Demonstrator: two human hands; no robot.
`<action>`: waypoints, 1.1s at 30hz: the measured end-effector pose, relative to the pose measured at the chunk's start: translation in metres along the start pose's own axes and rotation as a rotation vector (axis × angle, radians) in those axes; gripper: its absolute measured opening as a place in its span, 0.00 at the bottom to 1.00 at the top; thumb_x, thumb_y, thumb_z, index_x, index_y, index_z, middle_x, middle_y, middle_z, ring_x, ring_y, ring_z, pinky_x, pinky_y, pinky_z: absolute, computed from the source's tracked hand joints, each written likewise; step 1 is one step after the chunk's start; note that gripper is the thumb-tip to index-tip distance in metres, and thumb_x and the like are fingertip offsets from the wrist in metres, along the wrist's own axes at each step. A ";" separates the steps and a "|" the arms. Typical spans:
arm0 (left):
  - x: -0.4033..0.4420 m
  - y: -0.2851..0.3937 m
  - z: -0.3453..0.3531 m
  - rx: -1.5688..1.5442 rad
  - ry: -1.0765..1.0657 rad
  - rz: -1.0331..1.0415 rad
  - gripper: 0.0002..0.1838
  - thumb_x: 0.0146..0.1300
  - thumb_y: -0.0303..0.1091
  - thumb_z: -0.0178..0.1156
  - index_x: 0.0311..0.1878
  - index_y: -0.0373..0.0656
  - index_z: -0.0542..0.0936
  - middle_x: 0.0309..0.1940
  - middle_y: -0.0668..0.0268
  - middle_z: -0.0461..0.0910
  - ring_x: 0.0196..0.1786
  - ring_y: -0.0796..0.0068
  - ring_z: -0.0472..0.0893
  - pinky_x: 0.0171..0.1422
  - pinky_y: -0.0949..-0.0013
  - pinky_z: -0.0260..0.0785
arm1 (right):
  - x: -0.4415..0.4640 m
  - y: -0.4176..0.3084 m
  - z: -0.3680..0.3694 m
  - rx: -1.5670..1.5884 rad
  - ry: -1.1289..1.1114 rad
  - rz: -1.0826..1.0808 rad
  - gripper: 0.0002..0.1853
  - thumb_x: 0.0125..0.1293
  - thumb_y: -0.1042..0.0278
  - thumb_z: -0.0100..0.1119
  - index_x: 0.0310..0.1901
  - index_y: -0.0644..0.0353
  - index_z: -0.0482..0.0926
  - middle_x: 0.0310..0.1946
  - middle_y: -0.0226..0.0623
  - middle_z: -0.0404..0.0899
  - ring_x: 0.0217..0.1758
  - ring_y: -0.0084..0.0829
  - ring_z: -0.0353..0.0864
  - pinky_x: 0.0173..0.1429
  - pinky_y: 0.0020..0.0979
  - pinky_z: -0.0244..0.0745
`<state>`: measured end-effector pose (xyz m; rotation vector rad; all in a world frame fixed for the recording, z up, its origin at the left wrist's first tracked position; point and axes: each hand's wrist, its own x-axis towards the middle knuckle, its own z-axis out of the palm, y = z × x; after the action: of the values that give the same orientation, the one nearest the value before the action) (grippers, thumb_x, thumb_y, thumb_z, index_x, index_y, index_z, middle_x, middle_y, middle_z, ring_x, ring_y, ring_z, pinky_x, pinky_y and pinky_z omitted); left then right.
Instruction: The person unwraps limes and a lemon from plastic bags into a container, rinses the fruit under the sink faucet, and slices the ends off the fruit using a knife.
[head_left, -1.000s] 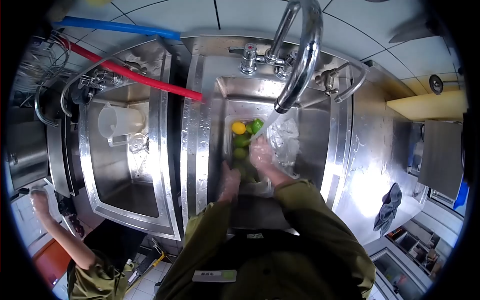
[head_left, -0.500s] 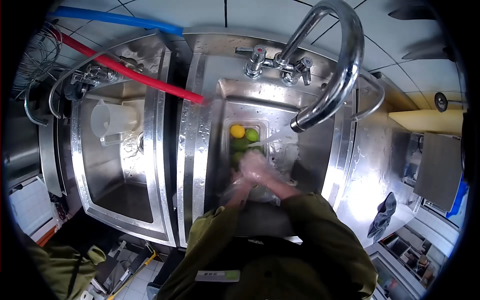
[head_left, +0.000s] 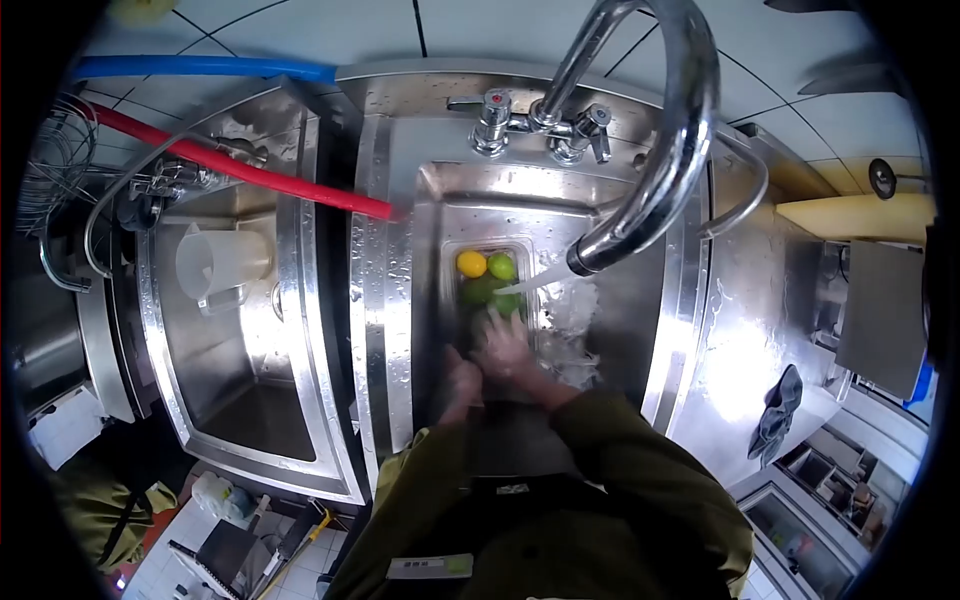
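Yellow fruit (head_left: 471, 263) and green fruit (head_left: 501, 266) lie in a clear tray (head_left: 490, 242) near the sink's (head_left: 625, 315) left edge, under running water (head_left: 542, 278). The right hand (head_left: 502, 350) spreads over them, fingers loose; whether the blurred left hand (head_left: 462, 382) grips anything, I can't tell. Rinsing seems underway; turning them calls for light fingers.

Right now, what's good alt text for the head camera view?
A person's left hand and right hand are at a clear container of green fruit and a yellow fruit in a steel sink, under a running faucet. A translucent jug is in the neighbouring sink.
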<state>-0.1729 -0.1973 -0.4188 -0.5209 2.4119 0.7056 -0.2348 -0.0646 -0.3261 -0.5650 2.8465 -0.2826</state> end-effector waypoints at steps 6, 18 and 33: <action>0.004 -0.062 0.046 0.213 0.438 0.179 0.15 0.54 0.40 0.54 0.39 0.43 0.64 0.36 0.56 0.71 0.37 0.58 0.73 0.45 0.61 0.66 | 0.018 0.002 0.004 -0.035 0.084 0.262 0.25 0.56 0.51 0.51 0.53 0.55 0.70 0.57 0.37 0.63 0.66 0.38 0.54 0.62 0.49 0.52; -0.009 -0.039 0.009 0.082 -0.156 -0.103 0.34 0.53 0.33 0.52 0.64 0.40 0.52 0.57 0.51 0.62 0.52 0.53 0.70 0.59 0.62 0.60 | 0.044 0.026 0.008 -0.152 0.048 0.208 0.29 0.55 0.49 0.51 0.55 0.59 0.67 0.59 0.41 0.60 0.64 0.39 0.55 0.65 0.55 0.45; 0.016 -0.078 0.047 0.110 -0.061 0.034 0.31 0.53 0.32 0.53 0.60 0.32 0.58 0.50 0.49 0.68 0.52 0.62 0.70 0.58 0.64 0.61 | -0.016 -0.014 0.028 -0.433 0.150 0.411 0.28 0.49 0.63 0.50 0.55 0.60 0.67 0.57 0.51 0.62 0.59 0.46 0.62 0.60 0.47 0.58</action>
<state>-0.1268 -0.2345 -0.4898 -0.4084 2.3921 0.5900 -0.2082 -0.0746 -0.3469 -0.0128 3.0892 0.3843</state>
